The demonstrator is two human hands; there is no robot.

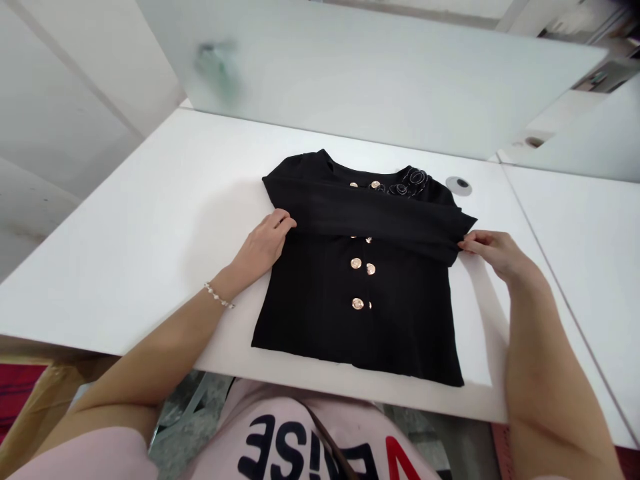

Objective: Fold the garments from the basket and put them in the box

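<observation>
A black jacket (320, 300) with gold buttons lies front side up on the white table, its hem towards me. Black rosette trim (416, 179) decorates the right side of its neckline. One sleeve (370, 212) is laid across the chest and covers some of the buttons. My left hand (267, 240), with a beaded bracelet at the wrist, pinches the black cloth at the left end of this sleeve. On the opposite side, my right hand (493, 250) has the cloth at the sleeve's right end between thumb and fingers.
The white table (135, 267) has a round cable hole (459, 186) behind the jacket's right shoulder. A frosted partition (350, 80) stands along the back edge. A seam on the right separates an adjoining tabletop (590, 233).
</observation>
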